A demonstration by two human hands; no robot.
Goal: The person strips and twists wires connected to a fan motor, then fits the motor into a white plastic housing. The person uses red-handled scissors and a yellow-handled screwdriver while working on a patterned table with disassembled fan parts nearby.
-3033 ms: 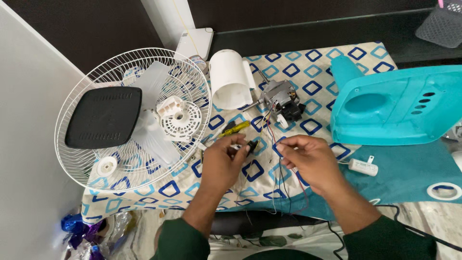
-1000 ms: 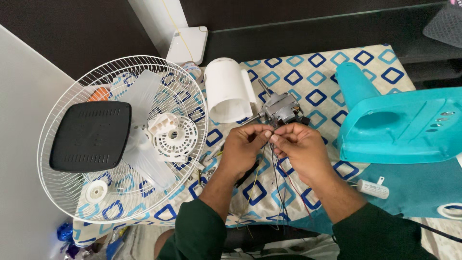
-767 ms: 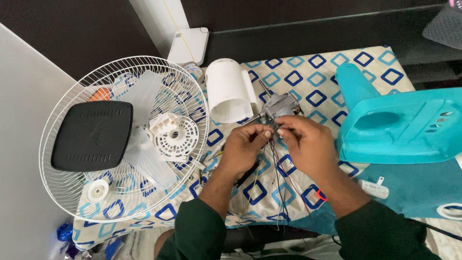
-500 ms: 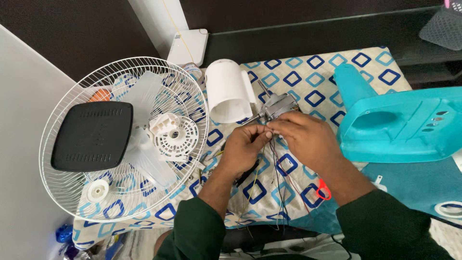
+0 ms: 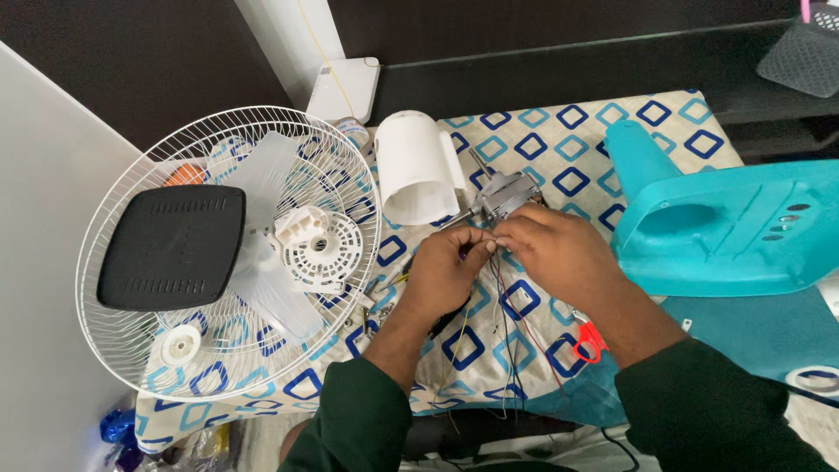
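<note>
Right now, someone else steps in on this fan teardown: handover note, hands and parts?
Left hand: fingertips pinched on the thin wires just below the motor.
Right hand: meets the left at the same spot, pinching the wires.
Motor lies on the patterned cloth, beside the white cylinder cover.
Fan guard lies to the left, holding the blade, a black panel and a white hub piece.
Teal housing lies to the right.
Done: fan is apart, motor out.
Left: the wire ends remain in hand; nothing is reassembled.
</note>
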